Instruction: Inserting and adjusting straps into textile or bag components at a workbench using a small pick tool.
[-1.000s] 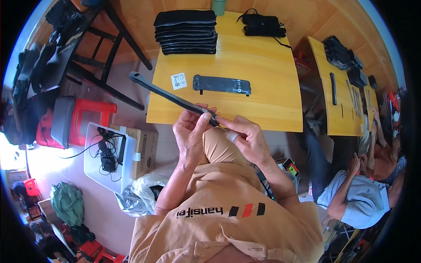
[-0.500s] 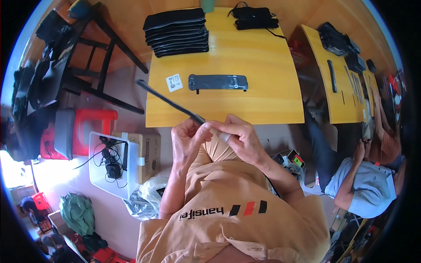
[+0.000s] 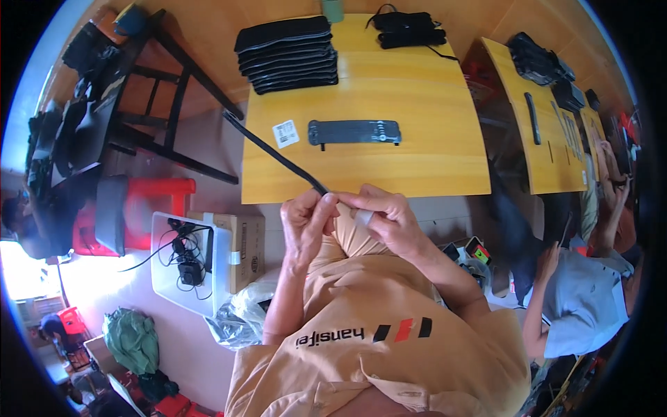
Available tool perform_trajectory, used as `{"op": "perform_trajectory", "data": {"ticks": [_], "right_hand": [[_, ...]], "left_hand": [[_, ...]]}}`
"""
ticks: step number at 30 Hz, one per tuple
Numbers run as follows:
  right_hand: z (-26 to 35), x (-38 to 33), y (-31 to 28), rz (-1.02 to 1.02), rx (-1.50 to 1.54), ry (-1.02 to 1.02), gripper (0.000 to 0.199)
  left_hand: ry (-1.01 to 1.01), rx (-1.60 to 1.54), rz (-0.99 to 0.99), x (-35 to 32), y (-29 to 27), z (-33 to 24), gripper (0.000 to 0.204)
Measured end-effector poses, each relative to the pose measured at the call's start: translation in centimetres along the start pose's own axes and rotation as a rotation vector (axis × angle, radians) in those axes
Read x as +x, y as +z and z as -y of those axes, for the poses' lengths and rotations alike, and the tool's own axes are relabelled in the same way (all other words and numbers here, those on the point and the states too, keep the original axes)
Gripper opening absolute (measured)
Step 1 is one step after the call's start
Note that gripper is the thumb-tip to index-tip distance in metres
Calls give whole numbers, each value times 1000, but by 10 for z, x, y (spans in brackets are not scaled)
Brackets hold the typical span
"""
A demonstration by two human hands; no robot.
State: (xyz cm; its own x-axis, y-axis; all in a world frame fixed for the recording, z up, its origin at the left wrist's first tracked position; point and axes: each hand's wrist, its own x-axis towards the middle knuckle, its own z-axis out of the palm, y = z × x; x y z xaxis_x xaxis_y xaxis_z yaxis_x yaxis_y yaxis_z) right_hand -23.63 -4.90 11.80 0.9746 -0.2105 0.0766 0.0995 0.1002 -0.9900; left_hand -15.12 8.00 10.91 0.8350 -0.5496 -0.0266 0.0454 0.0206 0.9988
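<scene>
While both hands meet just below the near edge of the wooden surface [image 3: 431, 167], the left hand [image 3: 306, 226] pinches the near end of a long thin black strip [image 3: 274, 154], fingers closed on it. Strip runs up-left from the grip, slanting over the surface's left corner. Right hand [image 3: 385, 219] is curled next to the left, fingertips touching near the strip's end; a pale band shows on one finger. What it holds, cannot tell. On the surface: flat black oblong panel [image 3: 354, 131], small white label [image 3: 285, 133] just left of it, stack of black panels [image 3: 288, 43] at the far edge.
</scene>
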Motion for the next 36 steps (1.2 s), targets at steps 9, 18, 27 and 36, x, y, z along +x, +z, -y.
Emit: {"op": "perform_trajectory", "data": {"ticks": [9,18,27,36], "right_hand": [[-5,0,0,85,734,395,35],[-18,8,11,-65,-14,-87,41],[-3,5,4,44,362,291,40],[3,13,-3,182,681,398,31]], "left_hand": [[134,-196,-131,2,8,11,33],[15,42,-104,5,6,-4,31],[22,93,-65,6,-5,-10,30],[-13,-378,19,9,-9,5,30]]}}
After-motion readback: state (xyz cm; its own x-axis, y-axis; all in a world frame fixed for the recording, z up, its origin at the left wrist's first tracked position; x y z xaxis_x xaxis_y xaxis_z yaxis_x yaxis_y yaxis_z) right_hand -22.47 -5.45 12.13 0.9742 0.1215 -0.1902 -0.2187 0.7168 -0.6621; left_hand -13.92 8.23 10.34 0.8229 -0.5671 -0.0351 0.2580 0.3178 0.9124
